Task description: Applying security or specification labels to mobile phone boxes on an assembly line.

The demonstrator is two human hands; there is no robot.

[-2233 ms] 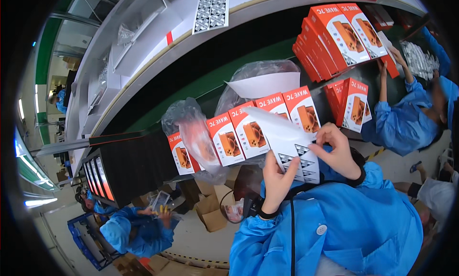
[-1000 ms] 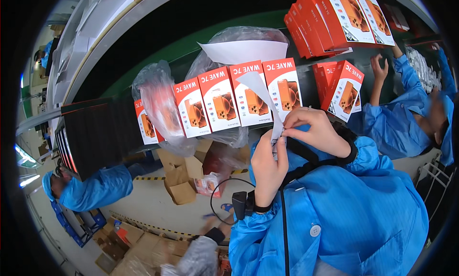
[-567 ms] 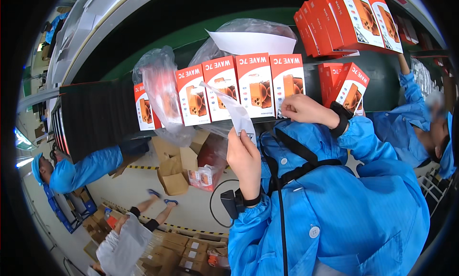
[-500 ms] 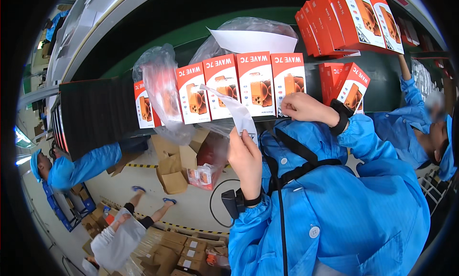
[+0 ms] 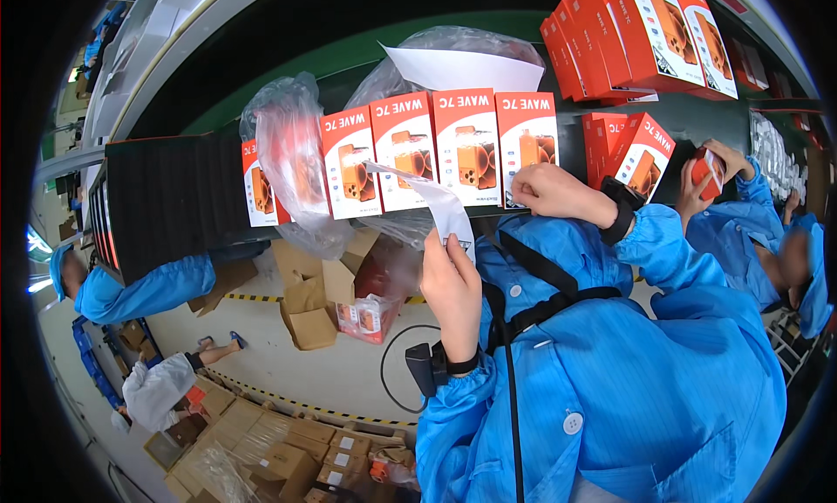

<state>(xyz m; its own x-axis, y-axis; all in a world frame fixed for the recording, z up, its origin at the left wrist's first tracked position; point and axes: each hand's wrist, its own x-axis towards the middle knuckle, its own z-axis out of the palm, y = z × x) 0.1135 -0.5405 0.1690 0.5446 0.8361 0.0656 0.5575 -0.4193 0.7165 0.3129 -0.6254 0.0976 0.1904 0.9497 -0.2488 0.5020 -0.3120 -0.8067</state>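
The left hand (image 5: 451, 276) pinches the lower end of a curled white sheet (image 5: 443, 208) between thumb and fingers; the sheet's narrow tip arches leftward in front of a row of upright red-and-white boxes. The right hand (image 5: 558, 192) has its fingers bent at the lower front of the rightmost box (image 5: 527, 124) in that row; whether the fingertips grip anything cannot be told. Behind the row, a large white paper (image 5: 466, 71) lies on clear plastic. Leftward, a crumpled clear bag (image 5: 281, 111) covers another box. At far right, a blue-clad co-worker (image 5: 741, 233) holds a red box (image 5: 711, 173).
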